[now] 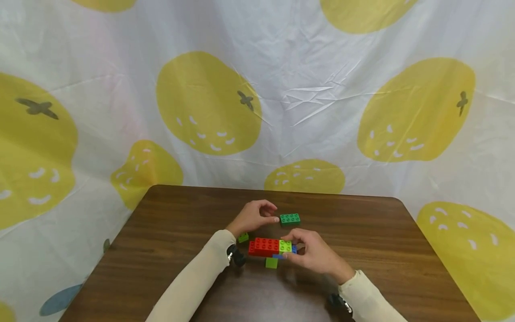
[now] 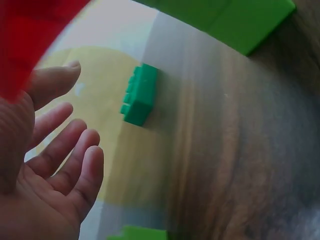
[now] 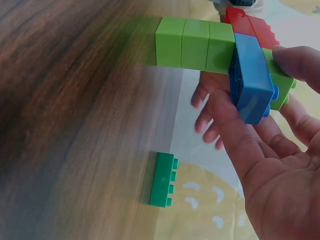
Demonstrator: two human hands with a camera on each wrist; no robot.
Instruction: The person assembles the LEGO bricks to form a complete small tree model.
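My right hand (image 1: 315, 252) pinches a joined block structure at its right end, thumb and fingers about the lime brick (image 1: 285, 245) and the blue brick (image 3: 256, 75). Red bricks (image 1: 267, 247) form the left part of its top. Below, a column of stacked lime bricks (image 3: 195, 44) reaches down toward the table. My left hand (image 1: 251, 218) hovers behind the structure with loosely bent fingers, holding nothing. Just right of its thumb tip lies a dark green brick (image 1: 290, 219), studs up and apart from the hand in the left wrist view.
A loose lime brick (image 1: 243, 238) sits by my left wrist, left of the structure. The brown wooden table (image 1: 386, 241) ends at a curtain (image 1: 289, 134) printed with yellow fruit.
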